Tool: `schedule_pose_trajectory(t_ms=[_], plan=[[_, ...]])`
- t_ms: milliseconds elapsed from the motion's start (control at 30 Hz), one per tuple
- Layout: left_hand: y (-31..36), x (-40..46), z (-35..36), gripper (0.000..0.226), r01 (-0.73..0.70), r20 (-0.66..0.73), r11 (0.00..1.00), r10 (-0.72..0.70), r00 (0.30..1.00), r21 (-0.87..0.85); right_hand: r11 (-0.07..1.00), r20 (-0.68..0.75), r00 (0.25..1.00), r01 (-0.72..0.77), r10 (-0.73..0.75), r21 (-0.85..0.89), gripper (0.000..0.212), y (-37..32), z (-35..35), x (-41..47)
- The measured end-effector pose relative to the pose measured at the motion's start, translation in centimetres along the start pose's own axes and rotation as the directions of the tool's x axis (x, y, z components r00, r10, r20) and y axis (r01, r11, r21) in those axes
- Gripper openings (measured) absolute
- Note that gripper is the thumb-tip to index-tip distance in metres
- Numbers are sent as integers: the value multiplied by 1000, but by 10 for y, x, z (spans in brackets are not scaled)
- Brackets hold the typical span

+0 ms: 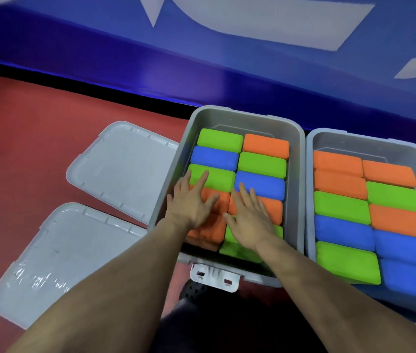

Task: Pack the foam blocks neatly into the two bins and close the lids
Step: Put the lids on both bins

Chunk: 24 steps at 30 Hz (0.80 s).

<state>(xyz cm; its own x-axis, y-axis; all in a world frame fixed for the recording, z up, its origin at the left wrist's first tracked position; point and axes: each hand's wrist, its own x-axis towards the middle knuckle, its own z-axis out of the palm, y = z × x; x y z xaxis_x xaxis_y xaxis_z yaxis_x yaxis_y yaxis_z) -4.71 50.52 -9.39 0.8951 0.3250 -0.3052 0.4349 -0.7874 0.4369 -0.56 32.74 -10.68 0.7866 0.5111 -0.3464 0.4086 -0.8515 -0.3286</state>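
Observation:
Two grey bins stand side by side on the red floor, both filled with two columns of orange, green and blue foam blocks. In the left bin (296, 159), my left hand (191, 202) lies flat with straight fingers on an orange block (221, 200) and a green block (217, 177). Beside it my right hand (250, 215) presses flat on another orange block (274, 208) and a green block (230, 248) near the front wall. The right bin (310, 174) holds its blocks untouched. Both bins are uncovered.
Two grey lids lie flat on the floor left of the bins, one farther (123, 166) and one nearer (56, 258). A latch tab (214, 276) hangs at the left bin's front edge. A blue padded wall (202, 59) runs behind the bins.

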Motion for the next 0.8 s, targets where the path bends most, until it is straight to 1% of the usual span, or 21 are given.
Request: schedule_pose_trajectory(t_ms=[67, 100, 167, 233, 267, 333, 400, 467, 533, 600, 700, 800], plan=[[-24, -3, -23, 80, -23, -124, 999, 17, 992, -49, 994, -12, 994, 112, -112, 1, 68, -26, -3, 2], [-39, -6, -32, 76, -13, -168, 996, -3, 986, -93, 988, -9, 988, 157, -157, -9, 67, -38, -3, 3], [-72, -13, -44, 69, 54, -220, 979, -98, 971, -197, 974, -3, 974, 227, -227, -28, 65, -57, -1, 7], [-103, -19, -49, 66, 174, -224, 934, -250, 942, -314, 961, 2, 961, 276, -276, -32, 64, -76, 4, 12], [-116, -23, -51, 64, 250, -191, 881, -348, 918, -403, 956, 9, 956, 292, -292, -25, 64, -84, 8, 15], [-145, -25, -46, 62, 378, -69, 720, -508, 859, -582, 950, 28, 950, 313, -312, -12, 64, -102, 18, 22], [-175, -23, -33, 66, 459, 58, 580, -577, 815, -673, 938, 25, 939, 343, -342, -42, 66, -119, 30, 34], [-198, -17, -15, 69, 495, 139, 483, -599, 788, -722, 919, -1, 922, 385, -386, -91, 68, -134, 38, 49], [-214, -6, 3, 61, 503, 204, 371, -610, 766, -781, 896, -7, 904, 424, -428, -136, 71, -144, 46, 66], [-222, 8, 18, 61, 504, 265, 242, -624, 735, -829, 871, 14, 886, 459, -464, -175, 74, -146, 53, 80], [-234, 32, 40, 59, 475, 334, 65, -628, 703, -878, 854, 23, 865, 498, -501, -147, 77, -140, 64, 91], [-240, 54, 58, 67, 464, 396, -70, -641, 657, -883, 845, -52, 846, 523, -530, -109, 75, -136, 71, 93]])
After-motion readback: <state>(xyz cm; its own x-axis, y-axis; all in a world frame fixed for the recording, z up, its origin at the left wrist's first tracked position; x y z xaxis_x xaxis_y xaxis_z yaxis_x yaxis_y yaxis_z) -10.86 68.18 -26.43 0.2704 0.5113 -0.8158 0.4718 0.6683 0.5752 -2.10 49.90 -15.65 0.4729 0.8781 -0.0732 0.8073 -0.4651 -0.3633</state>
